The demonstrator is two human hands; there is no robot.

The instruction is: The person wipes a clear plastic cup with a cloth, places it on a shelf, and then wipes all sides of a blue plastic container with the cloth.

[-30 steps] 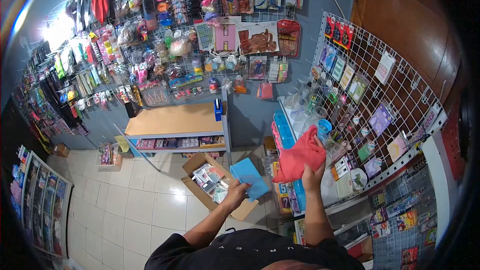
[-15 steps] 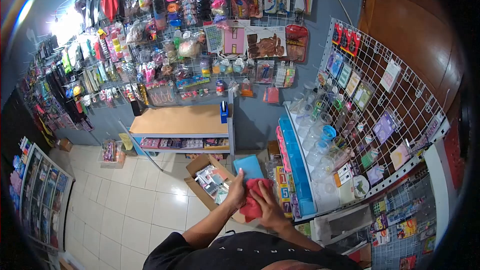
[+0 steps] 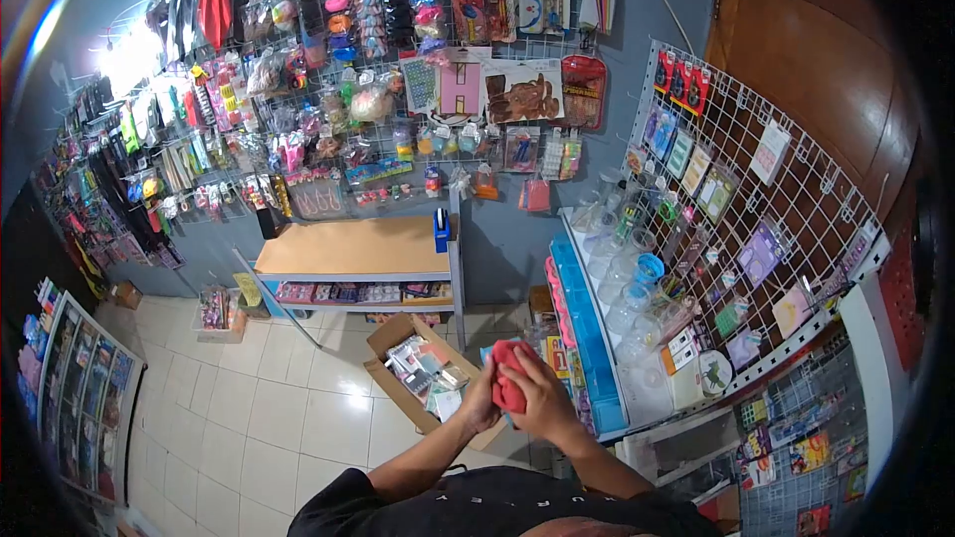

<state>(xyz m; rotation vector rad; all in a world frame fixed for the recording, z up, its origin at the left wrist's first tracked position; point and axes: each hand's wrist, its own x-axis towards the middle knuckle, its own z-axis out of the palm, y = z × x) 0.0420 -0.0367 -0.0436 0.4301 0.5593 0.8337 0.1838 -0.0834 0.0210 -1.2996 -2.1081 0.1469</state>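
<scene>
A bunched red cloth (image 3: 508, 388) is between my two hands, in front of my chest. My right hand (image 3: 545, 406) is closed over the cloth, with its fingers pressed onto it. My left hand (image 3: 481, 406) grips from the other side. Behind the cloth is a light blue flat, box-like item (image 3: 485, 352), and only slivers of it show. My left fingers are mostly hidden, wrapped around that item. Just beyond my left hand, on the floor, an open cardboard box (image 3: 381, 338) holds several small packets and cards.
Beside me on the right, a shelf (image 3: 642, 378) carries clear plastic jars (image 3: 634, 303) below a white wire grid (image 3: 756, 129). A wooden-topped table (image 3: 353, 244) with a blue tape dispenser (image 3: 442, 231) stands ahead. Packaged goods hang on the wall. A display rack (image 3: 90, 388) is at left.
The blue item was plainly visible above my left hand and is now mostly covered. The cloth and my right hand have moved up over it, and my hands are closer together.
</scene>
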